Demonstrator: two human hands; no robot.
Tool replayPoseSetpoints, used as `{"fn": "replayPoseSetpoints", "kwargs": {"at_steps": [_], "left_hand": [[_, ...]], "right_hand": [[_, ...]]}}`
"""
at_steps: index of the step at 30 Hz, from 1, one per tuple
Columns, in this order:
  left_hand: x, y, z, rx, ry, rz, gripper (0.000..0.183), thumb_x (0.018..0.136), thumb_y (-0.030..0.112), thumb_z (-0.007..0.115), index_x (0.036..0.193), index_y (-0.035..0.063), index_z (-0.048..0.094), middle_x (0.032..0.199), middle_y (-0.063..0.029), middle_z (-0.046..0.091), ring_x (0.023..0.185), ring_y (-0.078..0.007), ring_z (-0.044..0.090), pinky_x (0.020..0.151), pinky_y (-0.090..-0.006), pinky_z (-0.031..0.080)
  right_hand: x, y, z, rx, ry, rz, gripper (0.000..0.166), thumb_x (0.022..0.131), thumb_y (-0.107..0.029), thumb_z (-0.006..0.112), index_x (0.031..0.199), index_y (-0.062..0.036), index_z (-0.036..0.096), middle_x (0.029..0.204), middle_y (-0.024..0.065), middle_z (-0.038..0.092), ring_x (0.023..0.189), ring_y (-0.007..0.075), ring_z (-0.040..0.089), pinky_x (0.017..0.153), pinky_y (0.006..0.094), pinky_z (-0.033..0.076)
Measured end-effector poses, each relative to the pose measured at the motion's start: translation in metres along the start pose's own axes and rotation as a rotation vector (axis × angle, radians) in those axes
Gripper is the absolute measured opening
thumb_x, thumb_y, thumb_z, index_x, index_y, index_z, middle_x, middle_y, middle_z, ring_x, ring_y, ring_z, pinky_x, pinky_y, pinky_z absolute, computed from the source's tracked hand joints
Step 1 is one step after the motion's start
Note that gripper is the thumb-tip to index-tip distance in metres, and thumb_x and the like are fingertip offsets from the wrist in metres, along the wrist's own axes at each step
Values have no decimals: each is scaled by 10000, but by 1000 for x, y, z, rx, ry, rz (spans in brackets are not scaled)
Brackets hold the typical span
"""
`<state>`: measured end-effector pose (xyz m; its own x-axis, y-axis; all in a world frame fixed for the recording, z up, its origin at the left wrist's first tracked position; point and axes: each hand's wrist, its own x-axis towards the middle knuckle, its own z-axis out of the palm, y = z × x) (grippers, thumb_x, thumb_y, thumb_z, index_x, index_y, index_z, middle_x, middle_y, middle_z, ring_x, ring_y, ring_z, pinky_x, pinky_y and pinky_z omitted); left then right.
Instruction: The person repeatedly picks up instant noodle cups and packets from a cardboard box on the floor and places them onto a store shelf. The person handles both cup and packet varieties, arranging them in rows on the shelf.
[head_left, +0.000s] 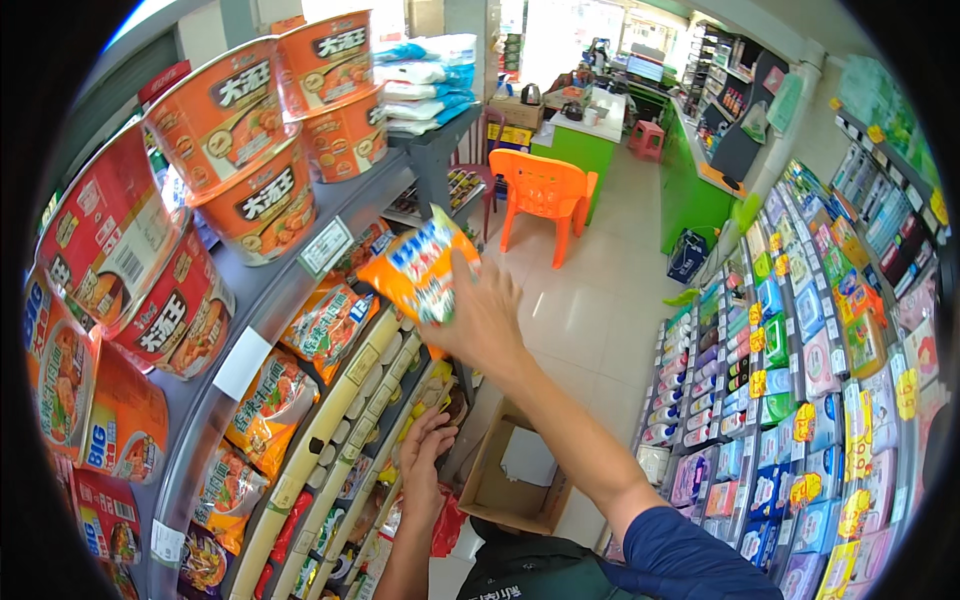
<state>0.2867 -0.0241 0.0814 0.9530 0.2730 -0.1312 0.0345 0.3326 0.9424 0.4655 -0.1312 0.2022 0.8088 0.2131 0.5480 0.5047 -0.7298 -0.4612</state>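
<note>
My right hand grips an orange instant-noodle packet, tilted, in front of the end of the shelf unit. The thumb lies across the packet's face, and the hand hides its lower right edge. Similar orange noodle packets stand on the shelf to the left. Lower down, my left hand is beside the lower shelf edges with its fingers loosely bent and nothing seen in it. Whether it touches the shelf is hard to tell. Above the packets, red and orange noodle tubs are stacked on the top shelf.
Below my right arm, an open cardboard box on the tiled floor holds a white sheet. An orange plastic chair stands ahead, by a green-sided counter. Shelves of packaged toiletries line the right side. A red plastic bag lies near the box.
</note>
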Motion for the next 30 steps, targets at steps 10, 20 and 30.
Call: {"fn": "replayPoseSetpoints", "kwargs": {"at_steps": [10, 20, 30], "left_hand": [[-34, -63, -14, -6, -305, -231, 952, 898, 40, 679, 1682, 133, 149, 1662, -135, 296, 1530, -272, 308, 1218, -378, 303], [-78, -94, 31, 214, -306, -367, 474, 872, 161, 820, 1291, 11, 657, 1201, -94, 720, 1125, -186, 668, 1008, -338, 514], [-108, -109, 88, -10, -22, -425, 418, 924, 165, 792, 1263, -21, 634, 1167, -121, 733, 1044, -182, 720, 942, -336, 574]], "right_hand": [[-249, 114, -27, 868, -960, 522, 960, 801, -469, 855, 1516, 40, 467, 1272, 114, 661, 1128, 173, 619, 999, 294, 476], [-338, 186, -50, 1699, -1114, 1254, 760, 992, -683, 534, 1463, -87, 548, 1415, 92, 630, 1278, 229, 598, 1082, 434, 484], [-316, 227, -100, 1459, -714, 905, 546, 1012, -464, 654, 1316, -11, 661, 1121, 80, 720, 948, 158, 699, 801, 332, 586]]}}
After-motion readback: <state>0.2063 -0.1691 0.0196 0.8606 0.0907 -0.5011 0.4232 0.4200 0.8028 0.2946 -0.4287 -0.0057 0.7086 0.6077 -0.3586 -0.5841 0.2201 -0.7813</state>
